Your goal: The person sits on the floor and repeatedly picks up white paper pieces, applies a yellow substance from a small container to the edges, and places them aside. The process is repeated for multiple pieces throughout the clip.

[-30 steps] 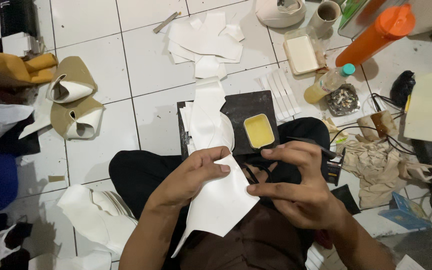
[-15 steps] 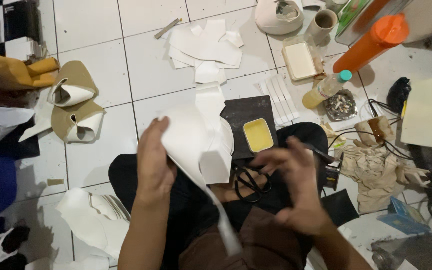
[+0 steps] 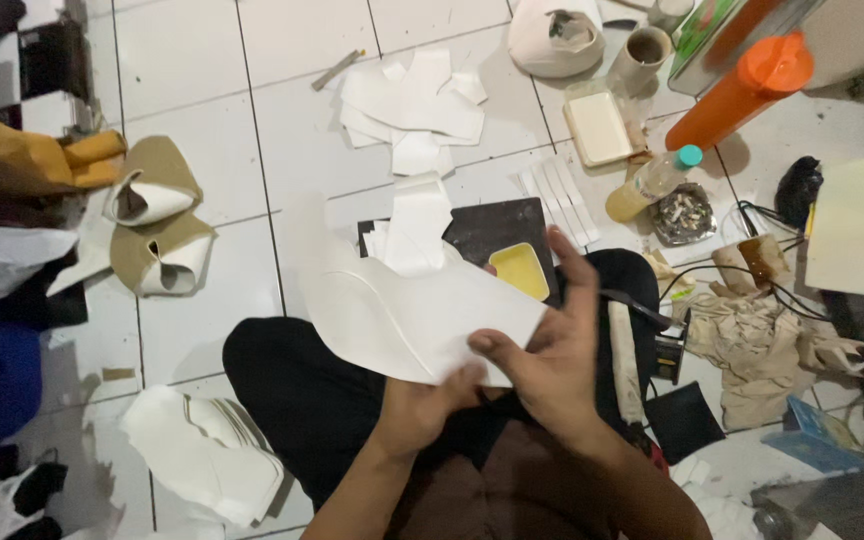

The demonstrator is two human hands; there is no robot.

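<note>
- Head view, against half a second ago: the white cut sheet (image 3: pixel 422 315) has come down from standing upright in the left hand to lying nearly flat over our lap, and both hands have closed in on its near edge.
- Head view, hands: our left hand (image 3: pixel 422 405) grips the sheet from beneath at its lower edge, thumb on top, so it is closed on the material. Our right hand (image 3: pixel 552 345) lies with fingers stretched long and flat along the sheet's right end, the thumb pinching the lower corner; it holds the sheet too.
- Head view, place: the sheet hovers above our crossed legs, in front of the black board (image 3: pixel 507 230) and the small yellow dish (image 3: pixel 518 270) on the tiled floor (image 3: pixel 202 60).
- Head view, doing it well: we judge the work in hand is smoothing or checking this cut piece. We should keep the left grip light near the edge so the sheet does not crease, and let the right palm slide flat rather than pinch hard.
- Head view, orientation: the long axis runs left to right across the picture, slightly down towards the right. The curved, rounded end points left and away from us; the straighter cut end sits under the right hand.
- Head view, around: a pile of white cut pieces (image 3: pixel 412 100) lies farther off on the floor, and an orange bottle (image 3: pixel 742 90) stands at the upper right.
</note>
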